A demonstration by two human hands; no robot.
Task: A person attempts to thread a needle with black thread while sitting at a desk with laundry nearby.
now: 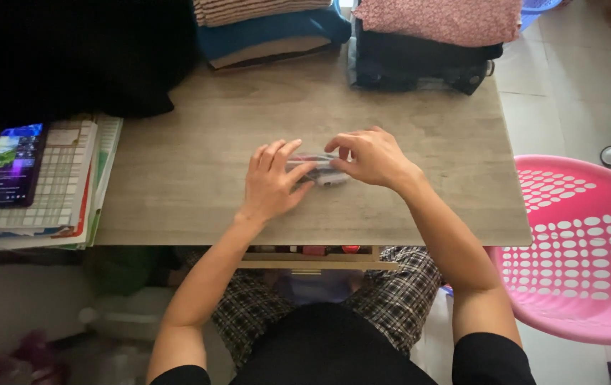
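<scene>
1. Wooden table [198, 171]: bare wood lies around both hands, and its front edge is near the wrists.
2. Pink laundry basket [583, 257] stands at the right, beside the table edge.
3. Folded clothes stacks [434, 43] line the far edge.
4. Smartphone [13, 165] rests on books at the left.
5. Left hand [271, 182] lies flat, fingers loose, on a small clear packet [323, 171] at mid-table.
6. Right hand [373, 157] pinches the packet's other end.
</scene>
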